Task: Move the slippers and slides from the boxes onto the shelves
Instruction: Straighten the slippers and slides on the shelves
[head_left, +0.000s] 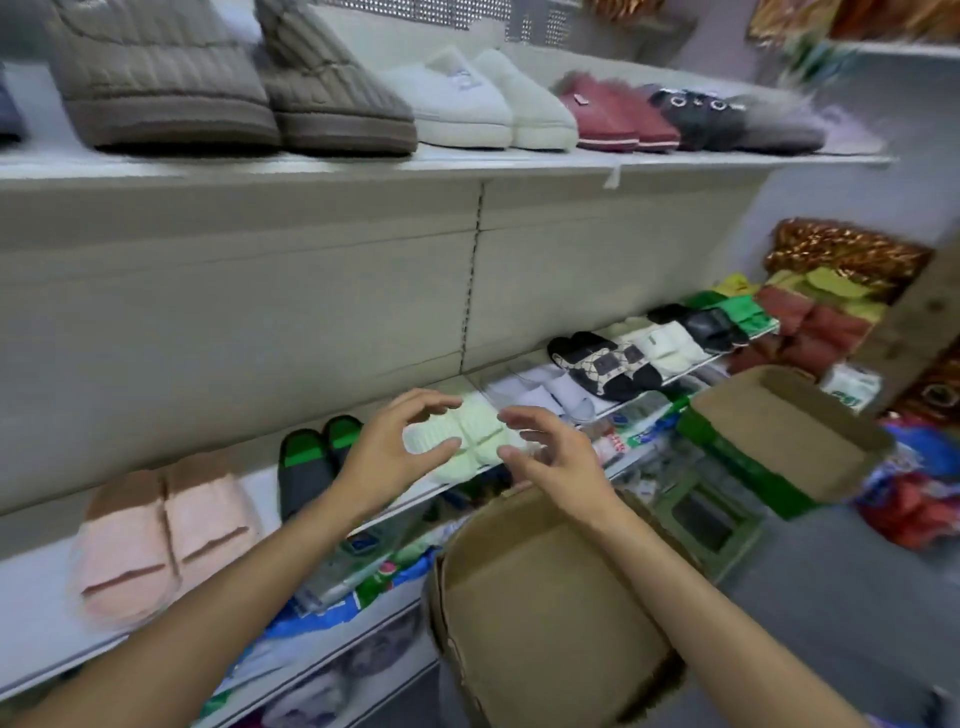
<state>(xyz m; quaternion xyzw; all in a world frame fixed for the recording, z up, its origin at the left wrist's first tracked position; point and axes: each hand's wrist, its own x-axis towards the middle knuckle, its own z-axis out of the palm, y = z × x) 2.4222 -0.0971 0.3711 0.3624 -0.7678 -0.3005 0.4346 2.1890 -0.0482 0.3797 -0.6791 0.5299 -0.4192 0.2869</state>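
Note:
A pair of pale green slides (470, 439) lies on the middle shelf (41, 613). My left hand (397, 449) hovers at the pair's left side, fingers spread and loosely curved, thumb near the left slide. My right hand (550, 452) is at the pair's right side, fingers spread, holding nothing. Below my hands stands a brown cardboard box (540, 618), open, with nothing visible inside. A second open box (779, 431) with a green side sits to the right.
On the same shelf are pink slippers (166, 530), dark green-lined slippers (311, 462), white slides (550, 395), patterned black slides (602, 364) and more pairs further right. The upper shelf (467, 161) holds grey boots and fluffy slippers. Packaged goods fill the shelf below.

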